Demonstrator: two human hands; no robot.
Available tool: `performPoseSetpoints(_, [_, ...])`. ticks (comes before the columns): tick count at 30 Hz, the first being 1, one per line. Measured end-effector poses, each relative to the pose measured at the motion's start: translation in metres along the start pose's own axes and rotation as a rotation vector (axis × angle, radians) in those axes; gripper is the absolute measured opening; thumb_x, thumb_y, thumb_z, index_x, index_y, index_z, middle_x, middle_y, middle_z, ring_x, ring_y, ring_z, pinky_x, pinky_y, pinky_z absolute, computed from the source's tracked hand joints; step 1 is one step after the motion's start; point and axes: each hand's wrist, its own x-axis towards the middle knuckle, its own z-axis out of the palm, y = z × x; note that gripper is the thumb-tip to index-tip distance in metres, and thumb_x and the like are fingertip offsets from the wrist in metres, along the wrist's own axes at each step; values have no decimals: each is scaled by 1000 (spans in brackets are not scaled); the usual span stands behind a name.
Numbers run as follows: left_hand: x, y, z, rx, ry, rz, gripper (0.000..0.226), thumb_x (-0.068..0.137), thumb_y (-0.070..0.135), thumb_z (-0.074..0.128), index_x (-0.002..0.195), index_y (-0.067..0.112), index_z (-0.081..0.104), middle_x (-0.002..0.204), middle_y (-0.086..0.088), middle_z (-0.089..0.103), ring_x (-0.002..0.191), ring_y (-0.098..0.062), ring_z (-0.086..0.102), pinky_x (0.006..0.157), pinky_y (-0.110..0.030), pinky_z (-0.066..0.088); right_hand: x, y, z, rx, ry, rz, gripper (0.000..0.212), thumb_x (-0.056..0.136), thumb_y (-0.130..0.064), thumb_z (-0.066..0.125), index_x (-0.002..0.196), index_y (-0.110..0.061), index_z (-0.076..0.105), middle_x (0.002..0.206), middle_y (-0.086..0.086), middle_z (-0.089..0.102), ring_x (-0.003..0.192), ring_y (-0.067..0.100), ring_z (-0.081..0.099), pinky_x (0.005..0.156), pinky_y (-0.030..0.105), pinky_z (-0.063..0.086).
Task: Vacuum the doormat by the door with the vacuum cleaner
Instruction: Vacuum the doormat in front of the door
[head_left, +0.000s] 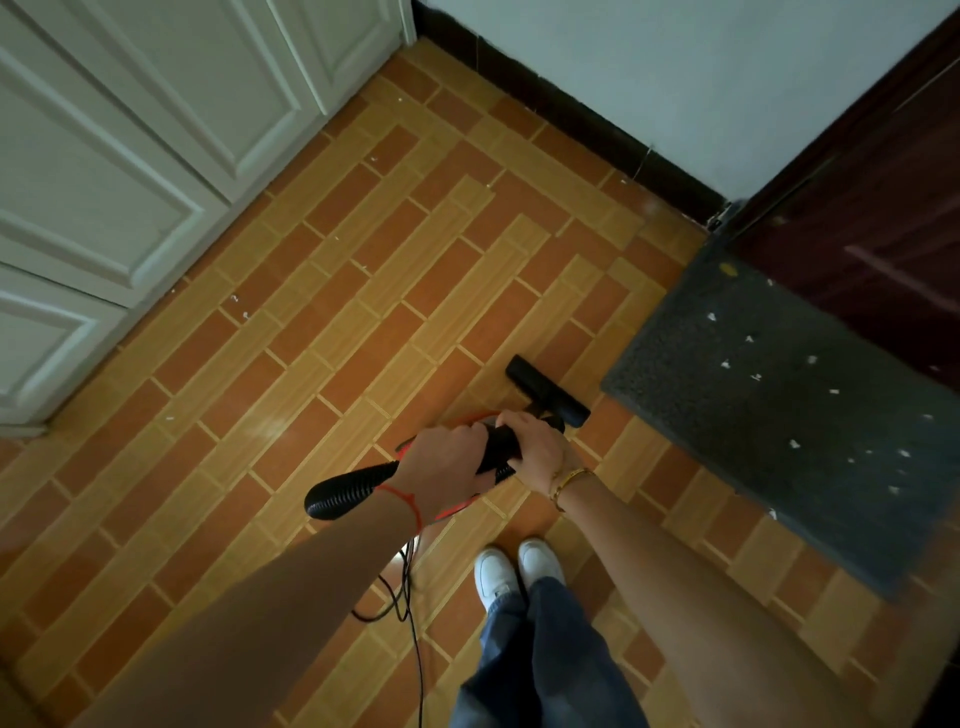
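A dark grey doormat (779, 405) lies at the right in front of a dark brown door (883, 208), with several white scraps scattered on it. The black floor nozzle (545, 387) of the vacuum cleaner rests on the tiled floor just left of the mat's near corner, not on it. My left hand (447, 465) grips the black ribbed hose (348, 491) where it meets the handle. My right hand (537, 447) grips the black tube just behind the nozzle. A red part of the vacuum shows under my hands.
White panelled cabinet doors (130, 156) run along the left. A pale wall with a dark skirting (571, 104) closes the back. A black power cord (410, 613) trails on the floor by my white shoes (514, 569). Small white scraps dot the orange tiles.
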Motion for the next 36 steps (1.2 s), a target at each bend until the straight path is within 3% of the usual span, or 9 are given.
performPoseSetpoints(7, [3,31,-26,-44,13,34,31,94,44,49,109,17,50,77,5,50,66,-17,56,56,-29,48,-22,18,-29,37,115,38,27,87,-6,60,111,-17,54,117,4,56,95,26,61,67,25,41])
performPoseSetpoints(12, [19,54,-36,13,6,107,34,95,46,46,109,15,50,85,2,58,62,-15,48,49,-24,34,-31,56,-52,-68,78,51,36,87,-16,66,121,-18,55,126,3,50,115,25,50,96,33,45])
performPoseSetpoints(15, [35,75,-40,17,27,133,35,95,48,45,109,17,50,88,2,60,61,-15,47,51,-26,37,-34,84,-66,-104,73,54,25,90,-17,62,114,-16,54,117,5,51,102,22,55,76,26,48])
performPoseSetpoints(17, [46,91,-41,11,27,138,34,95,47,45,107,16,51,86,3,60,61,-15,49,54,-28,41,-36,103,-75,-124,43,47,20,93,-15,57,112,-13,51,113,6,53,87,21,57,58,20,37])
performPoseSetpoints(23, [89,151,-43,-74,-83,32,27,88,41,53,93,16,57,75,-1,63,58,-18,59,48,-29,45,-41,161,-102,-136,-94,81,19,95,-15,54,114,-13,57,104,6,62,95,23,61,69,28,45])
performPoseSetpoints(26, [114,187,-50,-125,-179,-42,26,85,39,56,82,13,58,66,-2,56,51,-18,50,41,-24,35,-40,190,-114,-154,-143,105,8,95,-12,51,91,-17,56,77,-1,54,73,18,54,52,22,34])
performPoseSetpoints(30, [146,231,-60,-504,-423,-293,37,87,45,57,75,10,60,62,-3,63,47,-16,56,43,-23,46,-40,222,-131,-107,-148,105,41,94,-10,47,62,-29,30,60,-7,39,54,8,37,48,22,27])
performPoseSetpoints(34, [171,260,-68,-1042,-678,-586,40,93,36,58,111,1,53,87,-15,71,62,-22,65,60,-29,58,-45,250,-142,-61,-159,93,22,94,-14,48,76,-22,57,77,2,61,77,22,60,67,34,50])
performPoseSetpoints(36, [182,273,-65,-1055,-686,-594,33,93,31,59,103,0,57,78,-11,68,58,-19,61,60,-28,55,-45,265,-145,-14,-159,82,16,93,-15,49,80,-12,59,85,10,65,82,26,63,71,37,52])
